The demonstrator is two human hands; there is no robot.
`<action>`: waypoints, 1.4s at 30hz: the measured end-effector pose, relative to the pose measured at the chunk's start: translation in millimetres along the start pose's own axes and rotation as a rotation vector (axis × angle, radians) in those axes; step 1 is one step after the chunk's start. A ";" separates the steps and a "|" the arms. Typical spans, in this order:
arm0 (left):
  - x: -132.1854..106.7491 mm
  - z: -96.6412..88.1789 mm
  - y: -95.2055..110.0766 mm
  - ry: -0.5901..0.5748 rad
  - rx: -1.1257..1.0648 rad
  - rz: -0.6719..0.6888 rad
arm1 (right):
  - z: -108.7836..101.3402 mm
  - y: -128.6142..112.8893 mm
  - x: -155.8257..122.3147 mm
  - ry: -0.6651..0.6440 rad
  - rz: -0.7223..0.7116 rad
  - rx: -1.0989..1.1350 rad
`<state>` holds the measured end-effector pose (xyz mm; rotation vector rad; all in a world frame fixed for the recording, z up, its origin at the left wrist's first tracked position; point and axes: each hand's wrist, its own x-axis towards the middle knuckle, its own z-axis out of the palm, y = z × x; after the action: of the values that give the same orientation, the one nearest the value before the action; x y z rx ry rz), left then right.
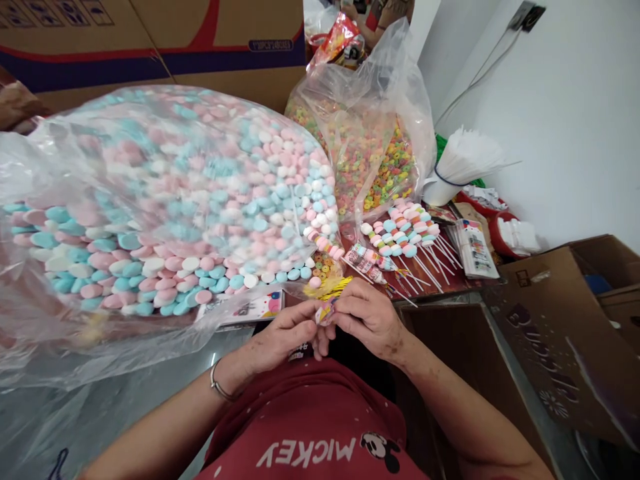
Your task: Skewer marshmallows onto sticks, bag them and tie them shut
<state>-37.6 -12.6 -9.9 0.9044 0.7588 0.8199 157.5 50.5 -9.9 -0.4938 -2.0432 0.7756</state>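
Note:
My left hand (295,328) and my right hand (369,319) meet at the table's front edge. Both pinch a small printed plastic wrapper (325,312); fingers cover most of it, and its contents cannot be made out. Just beyond them lies a bunch of yellow twist ties (333,288). Wrapped candy skewers (367,261) rest a little farther to the right. Behind these is a pile of unwrapped marshmallow skewers (406,228) with white sticks. A loose marshmallow skewer (325,245) leans by the big bag.
A huge clear bag of pink, blue and white marshmallows (170,200) fills the left. Behind stands a bag of ring candies (370,160). At right are a cup of white sticks (443,187), flat printed bags (475,250), red bowls (515,233) and a cardboard box (565,333).

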 end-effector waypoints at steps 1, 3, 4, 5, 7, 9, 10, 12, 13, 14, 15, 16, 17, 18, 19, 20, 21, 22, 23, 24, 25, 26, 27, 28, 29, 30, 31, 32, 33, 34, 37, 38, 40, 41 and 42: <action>-0.8 -0.4 0.2 0.010 0.058 0.005 | 0.2 0.7 -0.3 -0.013 0.008 -0.005; -2.4 -0.7 1.9 0.016 0.174 0.007 | 0.6 1.5 -0.6 -0.028 0.030 -0.012; -3.4 -0.8 2.9 0.017 0.226 0.003 | 0.8 1.7 -0.6 -0.028 0.037 -0.014; -4.4 -0.8 3.7 0.018 0.269 -0.001 | 1.1 1.8 -0.6 -0.027 0.038 -0.014; -6.6 -0.8 4.7 0.033 0.344 -0.014 | 1.7 1.8 -0.4 -0.022 0.035 -0.015; -8.3 -0.9 4.4 0.070 0.417 -0.008 | 2.6 2.1 -0.6 -0.015 0.048 -0.026; -8.8 -1.1 3.9 0.087 0.440 0.003 | 3.1 2.5 -0.7 -0.006 0.054 -0.035; -8.8 -2.2 2.3 0.105 0.434 0.020 | 4.4 3.4 -1.2 0.021 0.052 -0.054; -8.4 -3.0 1.0 0.095 0.396 0.026 | 5.1 3.8 -1.4 0.032 0.042 -0.058; -7.9 -4.0 -0.5 0.079 0.340 0.033 | 5.8 4.0 -1.4 0.040 0.029 -0.057; -7.4 -5.2 -2.5 0.061 0.277 0.039 | 6.3 3.9 -1.4 0.041 0.018 -0.053; -6.9 -6.3 -4.7 0.046 0.219 0.046 | 6.8 3.7 -1.3 0.038 0.008 -0.046; -6.4 -7.4 -7.1 0.033 0.173 0.052 | 7.0 3.2 -1.1 0.034 0.000 -0.040; -6.1 -8.2 -9.5 0.023 0.141 0.056 | 7.2 2.8 -1.0 0.030 -0.005 -0.037; -5.9 -8.6 -11.7 0.018 0.123 0.054 | 7.2 2.4 -0.8 0.028 -0.010 -0.038; -5.7 -8.7 -13.5 0.017 0.108 0.047 | 7.1 2.1 -0.8 0.028 -0.011 -0.043; -5.4 -8.5 -14.8 0.019 0.091 0.039 | 6.9 2.1 -0.9 0.028 -0.011 -0.048; -5.1 -7.9 -15.5 0.027 0.070 0.028 | 6.8 2.3 -1.0 0.028 -0.010 -0.053; -4.8 -7.1 -15.7 0.045 0.045 0.019 | 6.8 2.7 -1.2 0.025 -0.010 -0.055; -4.5 -6.1 -15.3 0.065 0.022 0.011 | 6.9 3.2 -1.3 0.019 -0.010 -0.056; -4.0 -5.1 -14.6 0.084 0.005 0.004 | 7.1 3.7 -1.4 0.013 -0.009 -0.057; -3.6 -4.1 -13.7 0.102 -0.008 0.002 | 7.3 3.9 -1.4 0.003 -0.007 -0.060; -3.2 -3.1 -12.6 0.115 -0.018 0.002 | 7.6 3.8 -1.4 -0.007 -0.006 -0.066; -2.9 -2.4 -11.6 0.129 -0.029 0.002 | 7.7 3.4 -1.2 -0.014 -0.007 -0.073; -2.6 -1.8 -10.8 0.144 -0.042 0.004 | 7.5 2.7 -1.1 -0.017 -0.012 -0.075; -2.4 -1.5 -10.2 0.160 -0.054 0.006 | 6.9 1.8 -1.0 -0.019 -0.022 -0.068; -2.3 -1.6 -9.9 0.179 -0.064 0.012 | 5.9 1.0 -0.9 -0.018 -0.030 -0.050; -2.3 -2.0 -9.8 0.192 -0.069 0.015 | 4.3 0.7 -0.8 -0.011 -0.030 -0.023; -2.3 -2.6 -9.8 0.200 -0.067 0.020 | 2.2 1.1 -0.7 0.007 -0.012 -0.001; -2.3 -3.5 -9.9 0.200 -0.063 0.029 | -0.2 2.8 -0.5 0.038 0.025 -0.003; -1.9 -6.6 -9.5 0.182 -0.053 0.058 | -6.7 15.9 2.0 0.141 0.168 -0.252; -1.6 -7.3 -9.0 0.178 -0.051 0.065 | -7.7 22.5 3.6 0.138 0.203 -0.400; -1.0 -7.8 -7.5 0.179 -0.054 0.074 | -6.8 36.3 8.0 0.043 0.242 -0.685; -0.9 -7.7 -6.6 0.182 -0.057 0.077 | -5.0 42.5 10.3 -0.024 0.252 -0.796; -0.9 -7.5 -5.8 0.186 -0.059 0.077 | -2.4 47.6 12.6 -0.082 0.256 -0.879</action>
<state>-42.7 -12.9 -17.9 0.8165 0.8608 0.9993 155.3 93.5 -34.0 -1.2394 -2.3610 -0.0198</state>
